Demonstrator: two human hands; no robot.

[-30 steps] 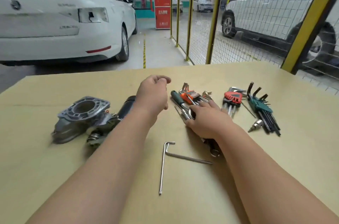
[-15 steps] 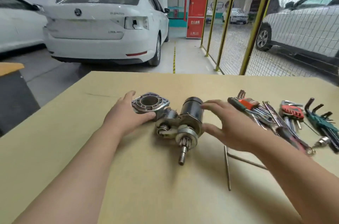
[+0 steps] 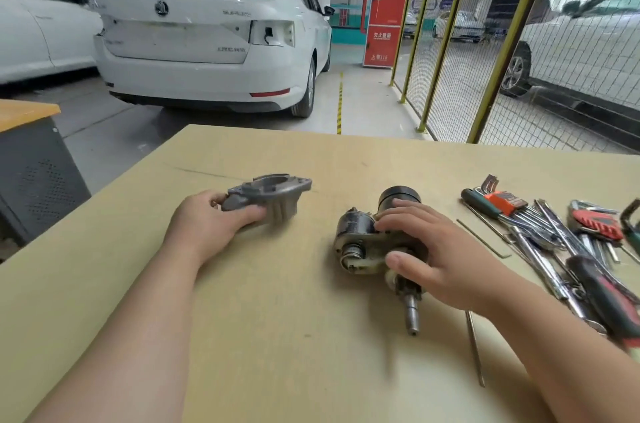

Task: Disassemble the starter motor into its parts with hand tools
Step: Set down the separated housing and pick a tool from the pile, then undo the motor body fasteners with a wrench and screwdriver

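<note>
**Item:** starter motor, part-stripped, on the worktop [image 3: 277,336].

**Part A, end housing [image 3: 270,195].** Grey casting with a flange, its open bore facing up. It sat left of centre, well apart from the rest of the unit. The left hand [image 3: 211,225] gripped it, with fingers curled round the far side and the thumb on the near wall. Whether it rested on the worktop or hung just above could not be told.

**Part B, motor body [image 3: 363,239].** Dark cylinder with a smaller cylinder alongside, lying on its side. Its shaft [image 3: 412,311] pointed toward the person. The right hand [image 3: 429,249] clasped it from above, fingers draped over the casing and thumb against the gear end.

**Tools.** To the right lay the hex-key sets [image 3: 595,225], a screwdriver [image 3: 602,291] and a loose hex key [image 3: 485,239], the last lying nearest the body.

**Step judged:** parting the housing from the body and setting it aside.

**Handling notes:**
- The housing was best set down flange-flat at the far left, where it could neither rock nor crowd the work.
- The body, being round, looked liable to roll, so the right hand's weight belonged on it until the left was free.
- The exposed gear end seemed likely to shed small pieces, so a level carry was advisable.
- The shaft wanted no knocks.
</note>
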